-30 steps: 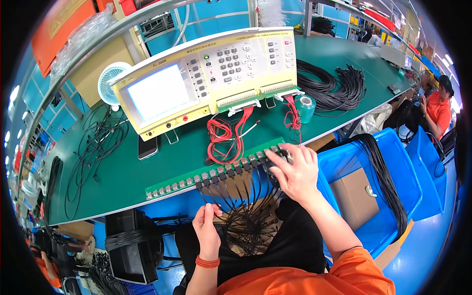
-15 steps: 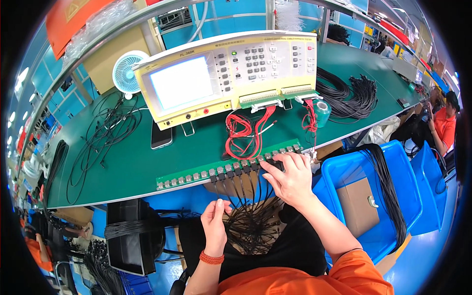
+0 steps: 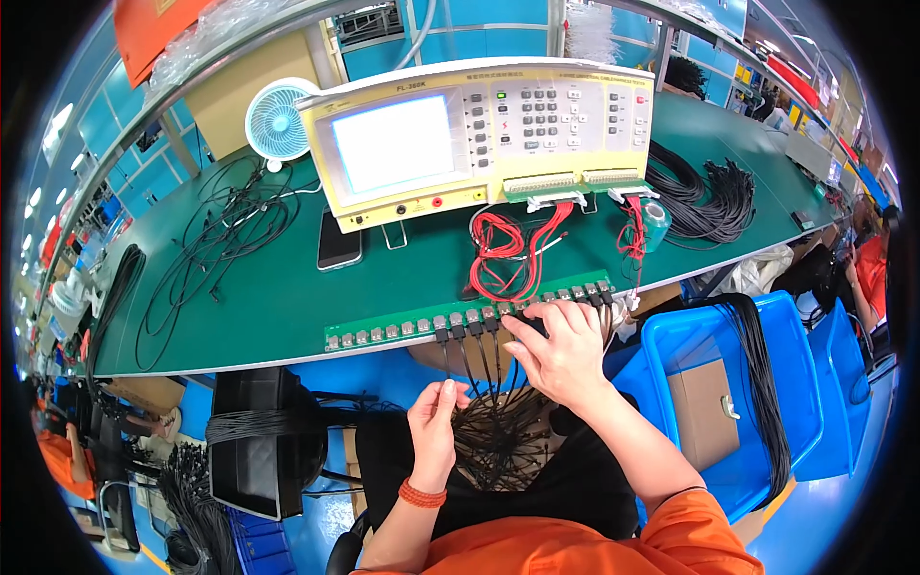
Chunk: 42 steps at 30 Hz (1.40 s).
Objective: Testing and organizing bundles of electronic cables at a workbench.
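A long green circuit board strip (image 3: 383, 332) with a row of metal sockets lies along the table's front edge. Black cable plugs (image 3: 475, 329) sit in several middle sockets, while the sockets at its left end are bare. My right hand (image 3: 563, 353) reaches over the right part of the row, its thumb and fingers closed around a black plug that they mostly hide. Below the board, my left hand (image 3: 433, 431) is closed, thumb against forefinger; what it holds, if anything, cannot be made out. Thin black cables (image 3: 498, 436) hang from the plugs in a tangled bunch over my lap.
A yellow-and-white tester (image 3: 479, 134) with a lit screen stands behind the board, red wires (image 3: 498, 251) running from it. Phone (image 3: 339, 241), small fan (image 3: 278, 123) and cable coils (image 3: 704, 196) lie around it. Blue bin (image 3: 815, 402) stands right, black bin (image 3: 230, 479) left.
The scene has shifted slightly to the right in view. Along the board, my right hand has moved a little to the left; plugs now show at its right side. My left hand remains closed.
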Tool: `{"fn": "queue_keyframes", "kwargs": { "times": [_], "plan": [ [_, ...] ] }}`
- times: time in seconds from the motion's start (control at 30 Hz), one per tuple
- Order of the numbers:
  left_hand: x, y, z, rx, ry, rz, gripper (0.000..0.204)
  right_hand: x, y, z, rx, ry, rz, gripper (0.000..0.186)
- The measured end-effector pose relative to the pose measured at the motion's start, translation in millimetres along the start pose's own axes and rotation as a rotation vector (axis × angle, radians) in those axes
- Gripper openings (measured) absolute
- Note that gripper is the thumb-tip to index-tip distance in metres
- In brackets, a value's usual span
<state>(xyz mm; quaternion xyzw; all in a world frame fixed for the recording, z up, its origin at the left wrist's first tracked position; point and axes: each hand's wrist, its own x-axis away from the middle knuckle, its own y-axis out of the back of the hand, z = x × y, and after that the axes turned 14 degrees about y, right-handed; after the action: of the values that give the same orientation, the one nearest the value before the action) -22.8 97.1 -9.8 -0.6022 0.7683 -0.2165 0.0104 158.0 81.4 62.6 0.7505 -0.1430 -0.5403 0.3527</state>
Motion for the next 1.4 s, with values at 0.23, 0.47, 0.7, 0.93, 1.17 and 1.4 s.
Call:
{"fn": "queue_keyframes", "kwargs": {
  "times": [0.23, 0.47, 0.7, 0.93, 1.17, 1.4],
  "plan": [
    [2, 0, 0, 0.03, 0.004, -0.016, 0.021, -10, -11, 17, -0.042, 0.04, 0.038, 0.029],
    [0, 7, 4, 0.011, 0.016, 0.001, 0.02, -15, -14, 16, -0.026, 0.073, 0.019, 0.028],
    [-14, 4, 47, -0.627, -0.464, -0.119, 0.031, 10, -9, 24, -0.133, -0.025, -0.003, 0.032],
    [-15, 23, 58, -0.703, -0.225, -0.098, 0.025, 83, -7, 70, -0.573, -0.357, -0.054, 0.022],
    [51, 27, 27, -0.752, 0.079, 0.18, 0.032, 134, -53, 146, -1.117, -0.605, 0.701, 0.042],
    [34, 82, -77, -0.34, 0.051, -0.018, 0.027, 124, -7, 117, -1.18, -0.497, 0.96, 0.029]
  ]
}}
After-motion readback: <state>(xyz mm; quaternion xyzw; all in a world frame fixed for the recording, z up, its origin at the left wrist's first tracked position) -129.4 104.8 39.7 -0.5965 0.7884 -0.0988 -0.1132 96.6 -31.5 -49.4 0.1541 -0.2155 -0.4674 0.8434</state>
